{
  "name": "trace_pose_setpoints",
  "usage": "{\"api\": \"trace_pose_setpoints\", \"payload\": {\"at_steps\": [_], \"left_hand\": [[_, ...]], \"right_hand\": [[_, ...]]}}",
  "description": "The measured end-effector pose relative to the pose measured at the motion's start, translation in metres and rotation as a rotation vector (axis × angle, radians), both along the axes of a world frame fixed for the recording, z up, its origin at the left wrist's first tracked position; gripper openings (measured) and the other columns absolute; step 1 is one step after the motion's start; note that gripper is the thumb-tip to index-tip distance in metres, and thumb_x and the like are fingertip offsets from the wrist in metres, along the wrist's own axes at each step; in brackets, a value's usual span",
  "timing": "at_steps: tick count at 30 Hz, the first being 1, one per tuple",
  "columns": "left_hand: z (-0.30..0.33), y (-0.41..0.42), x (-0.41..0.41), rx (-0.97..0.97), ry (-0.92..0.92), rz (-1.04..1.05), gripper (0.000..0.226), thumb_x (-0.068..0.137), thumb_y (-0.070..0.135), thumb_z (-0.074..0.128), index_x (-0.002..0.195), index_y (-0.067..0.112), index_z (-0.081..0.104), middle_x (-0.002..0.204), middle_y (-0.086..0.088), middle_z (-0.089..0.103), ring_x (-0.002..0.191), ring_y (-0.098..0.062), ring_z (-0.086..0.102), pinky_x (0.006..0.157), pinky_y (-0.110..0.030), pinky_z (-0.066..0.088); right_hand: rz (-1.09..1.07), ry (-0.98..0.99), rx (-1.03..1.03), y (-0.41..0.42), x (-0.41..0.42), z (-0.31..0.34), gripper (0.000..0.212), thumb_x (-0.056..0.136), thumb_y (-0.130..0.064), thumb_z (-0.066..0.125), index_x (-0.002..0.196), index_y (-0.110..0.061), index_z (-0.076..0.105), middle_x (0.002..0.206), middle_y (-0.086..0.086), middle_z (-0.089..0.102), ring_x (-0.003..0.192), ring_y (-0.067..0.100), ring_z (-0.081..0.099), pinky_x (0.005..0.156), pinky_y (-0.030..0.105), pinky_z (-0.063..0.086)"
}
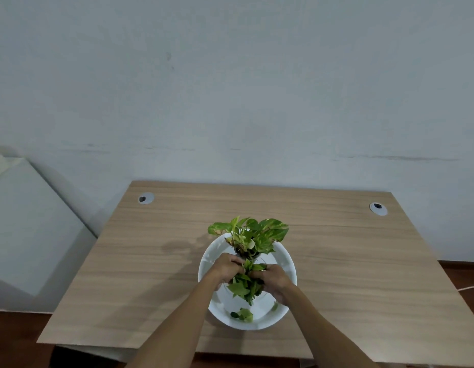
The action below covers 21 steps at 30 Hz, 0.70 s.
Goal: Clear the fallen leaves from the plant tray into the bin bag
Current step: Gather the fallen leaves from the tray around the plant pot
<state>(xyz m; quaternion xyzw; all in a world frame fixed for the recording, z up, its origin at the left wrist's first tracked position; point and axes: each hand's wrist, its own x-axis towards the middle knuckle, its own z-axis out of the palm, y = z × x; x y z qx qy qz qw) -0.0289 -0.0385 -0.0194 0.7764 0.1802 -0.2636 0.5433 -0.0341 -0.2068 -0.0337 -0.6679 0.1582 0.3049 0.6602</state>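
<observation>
Pale wood desk point(336, 261) carries the white tray point(285, 257) near its front edge. I see my left hand point(226, 269) and right hand point(274, 281) both clenched around a bunch of leaves point(245, 285) above the tray; more loose leaves point(243, 314) lie at its front rim.

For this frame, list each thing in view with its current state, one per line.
left hand: closed on a bunch of leaves over the tray
right hand: closed on the same bunch
bunch of leaves: gathered between both hands
plant: upright at the tray's far side
tray: on the desk, loose leaves left at its near edge
desk: holds only the tray
bin bag: not in view
</observation>
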Motion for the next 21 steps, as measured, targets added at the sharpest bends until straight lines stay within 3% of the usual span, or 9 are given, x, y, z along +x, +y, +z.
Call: {"api": "trace_pose_setpoints", "payload": {"at_steps": [5, 8, 10, 14, 18, 21], "left_hand": [[-0.008, 0.001, -0.004, -0.011, -0.027, 0.004, 0.018, 0.081, 0.008, 0.068, 0.096, 0.018, 0.073, 0.094, -0.004, 0.067, 0.084, -0.018, 0.061, 0.062, -0.024, 0.048], [-0.012, 0.002, -0.004, -0.032, -0.038, 0.022, 0.021, 0.08, 0.009, 0.069, 0.099, 0.015, 0.074, 0.098, -0.004, 0.069, 0.093, -0.02, 0.064, 0.073, -0.029, 0.052], [-0.013, 0.002, -0.003, -0.042, -0.04, 0.03, 0.02, 0.079, 0.009, 0.069, 0.098, 0.015, 0.075, 0.098, -0.004, 0.069, 0.093, -0.02, 0.064, 0.072, -0.029, 0.052], [-0.013, 0.003, -0.001, -0.066, -0.037, 0.037, 0.017, 0.078, 0.008, 0.07, 0.09, 0.018, 0.076, 0.097, -0.006, 0.071, 0.09, -0.022, 0.065, 0.066, -0.027, 0.052], [-0.017, 0.0, -0.001, -0.08, -0.055, 0.041, 0.017, 0.079, 0.003, 0.07, 0.09, 0.014, 0.076, 0.093, -0.003, 0.07, 0.085, -0.017, 0.063, 0.06, -0.02, 0.05], [-0.024, 0.0, -0.005, -0.048, -0.086, 0.042, 0.017, 0.077, 0.004, 0.071, 0.09, 0.014, 0.076, 0.096, -0.008, 0.072, 0.094, -0.023, 0.067, 0.083, -0.031, 0.055]], "right_hand": [[0.0, 0.029, -0.002, 0.003, -0.003, -0.005, 0.017, 0.083, 0.003, 0.07, 0.099, 0.007, 0.071, 0.095, 0.025, 0.074, 0.081, 0.031, 0.072, 0.07, 0.035, 0.061], [0.003, 0.031, 0.005, 0.003, 0.0, -0.005, 0.019, 0.081, 0.001, 0.072, 0.099, 0.007, 0.072, 0.099, 0.027, 0.074, 0.087, 0.036, 0.073, 0.078, 0.043, 0.062], [0.006, 0.036, 0.003, 0.004, 0.002, -0.007, 0.021, 0.079, -0.001, 0.075, 0.099, 0.006, 0.073, 0.098, 0.027, 0.074, 0.094, 0.041, 0.072, 0.084, 0.048, 0.06], [-0.014, 0.034, -0.019, 0.004, 0.001, -0.011, 0.02, 0.078, -0.004, 0.077, 0.095, 0.004, 0.074, 0.092, 0.024, 0.076, 0.091, 0.04, 0.073, 0.085, 0.053, 0.059], [-0.08, 0.045, 0.003, 0.003, -0.002, -0.016, 0.015, 0.08, 0.0, 0.074, 0.094, 0.008, 0.073, 0.094, 0.028, 0.074, 0.089, 0.041, 0.072, 0.082, 0.049, 0.061], [-0.085, 0.058, -0.003, 0.006, -0.001, -0.018, 0.014, 0.081, 0.001, 0.073, 0.093, 0.008, 0.073, 0.095, 0.029, 0.074, 0.088, 0.04, 0.073, 0.082, 0.047, 0.061]]}}
